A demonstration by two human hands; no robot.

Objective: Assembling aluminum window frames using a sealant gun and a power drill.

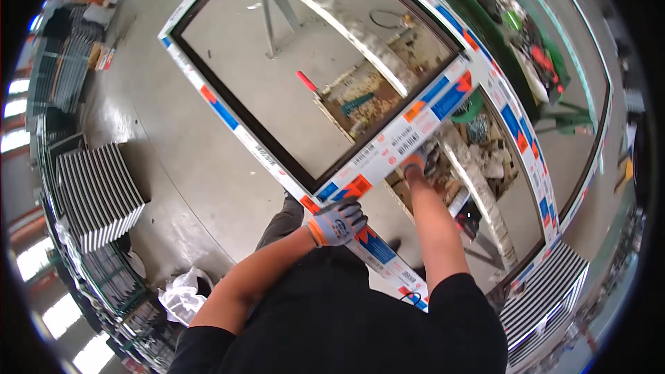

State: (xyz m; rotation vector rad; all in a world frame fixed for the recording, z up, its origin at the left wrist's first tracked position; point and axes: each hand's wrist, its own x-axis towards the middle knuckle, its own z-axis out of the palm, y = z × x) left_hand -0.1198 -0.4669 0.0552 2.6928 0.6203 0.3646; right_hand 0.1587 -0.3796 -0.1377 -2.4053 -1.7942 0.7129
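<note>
A large window frame (379,155), covered in white protective film with blue and orange patches, lies in front of me, split by a crossbar into two openings. My left hand (338,223), in a grey glove with an orange cuff, grips the near side of the frame just below the crossbar, fingers curled over it. Beside the crossbar, inside the smaller opening, my right hand (415,161) reaches down, gloved as well. Its fingers are mostly hidden under the bar, and what they touch cannot be made out.
A padded rail (471,181) on metal legs runs beneath the frame. Below it sits a cluttered tray (377,93). To the right are a green bin (495,41) and another frame (597,145). Stacked profiles (97,194) and a white plastic bag (183,296) are at left.
</note>
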